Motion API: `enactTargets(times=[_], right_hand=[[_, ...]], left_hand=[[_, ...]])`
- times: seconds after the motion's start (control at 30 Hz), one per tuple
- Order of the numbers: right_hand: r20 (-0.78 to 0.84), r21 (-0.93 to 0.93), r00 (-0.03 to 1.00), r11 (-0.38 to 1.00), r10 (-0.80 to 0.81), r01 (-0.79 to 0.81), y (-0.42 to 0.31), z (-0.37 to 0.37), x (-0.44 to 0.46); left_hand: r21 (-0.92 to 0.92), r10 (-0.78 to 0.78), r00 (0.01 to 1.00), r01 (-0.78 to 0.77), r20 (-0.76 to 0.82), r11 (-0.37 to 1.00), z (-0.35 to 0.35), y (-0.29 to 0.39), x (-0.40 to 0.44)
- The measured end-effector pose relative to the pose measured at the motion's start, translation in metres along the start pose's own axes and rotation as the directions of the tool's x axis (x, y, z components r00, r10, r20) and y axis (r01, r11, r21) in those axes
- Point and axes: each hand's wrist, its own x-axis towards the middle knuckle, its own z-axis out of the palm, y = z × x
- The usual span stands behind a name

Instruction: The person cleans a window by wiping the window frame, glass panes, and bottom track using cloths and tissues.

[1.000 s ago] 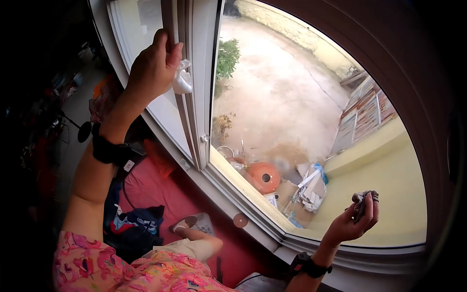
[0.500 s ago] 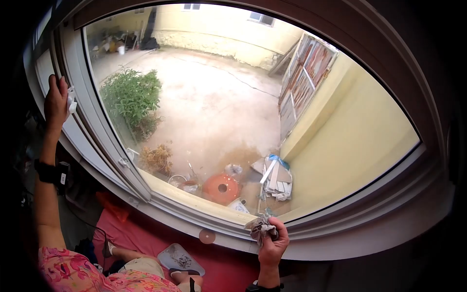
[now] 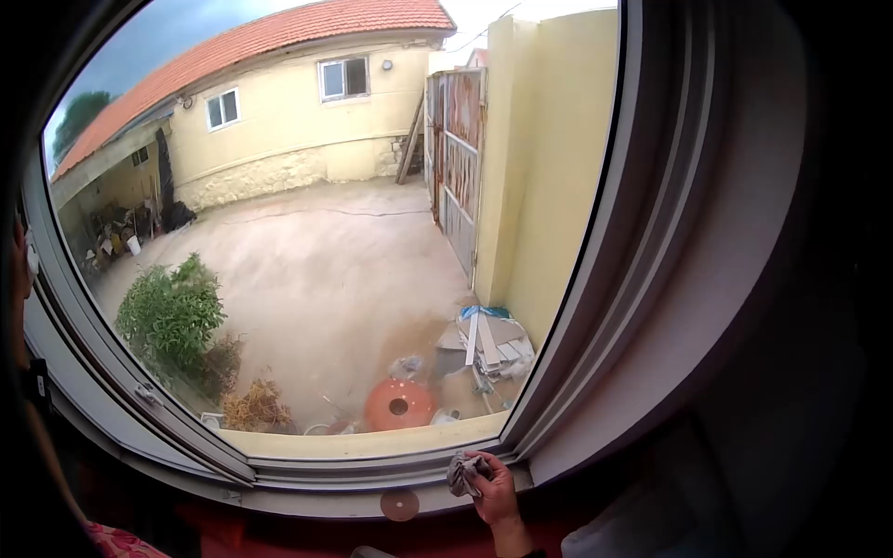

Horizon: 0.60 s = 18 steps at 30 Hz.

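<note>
My right hand point(image 3: 499, 500) pinches a crumpled grey cloth point(image 3: 464, 473) at the lower part of the window, close to the bottom frame point(image 3: 372, 471). At the far left edge of the view, my left hand point(image 3: 20, 268) is dim and partly cut off. It appears closed on the window sash point(image 3: 70, 321), beside a small white fitting point(image 3: 33, 256). The large glass pane point(image 3: 316, 279) between my hands looks out on a yard.
A small latch point(image 3: 146, 393) sits on the left sash. To the right runs the wide window reveal point(image 3: 726, 214). Red fabric point(image 3: 400, 538) lies below the sill. Outside are a green bush point(image 3: 172, 312), an orange round object point(image 3: 400, 406) and a rusty gate point(image 3: 456, 158).
My view has tilted up and swung right, showing the roof and sky outside. My left hand has slid towards the view's edge. The cloth stays in my right hand near the bottom frame.
</note>
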Motion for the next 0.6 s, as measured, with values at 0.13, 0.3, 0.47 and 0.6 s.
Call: enactTargets(times=[0.13,0.3,0.47,0.6], right_hand=[[0.089,0.023,0.995,0.999,-0.043,0.041,0.032,-0.020,0.013],[0.081,0.107,0.991,0.990,-0.102,0.094,0.080,-0.028,0.028],[0.035,0.234,0.996,0.969,-0.085,0.074,0.111,0.021,0.046],[0.123,0.136,0.983,0.983,-0.138,0.121,0.092,0.091,0.043]], left_hand=[[-0.213,-0.035,0.999,0.030,-0.018,0.977,0.020,-0.007,0.015],[-0.577,-0.114,0.984,0.012,-0.140,0.817,0.024,0.027,-0.043],[-0.731,-0.074,0.984,-0.069,-0.162,0.678,0.051,-0.003,-0.100],[-0.899,0.167,0.934,0.238,0.316,0.368,-0.024,0.063,-0.252]])
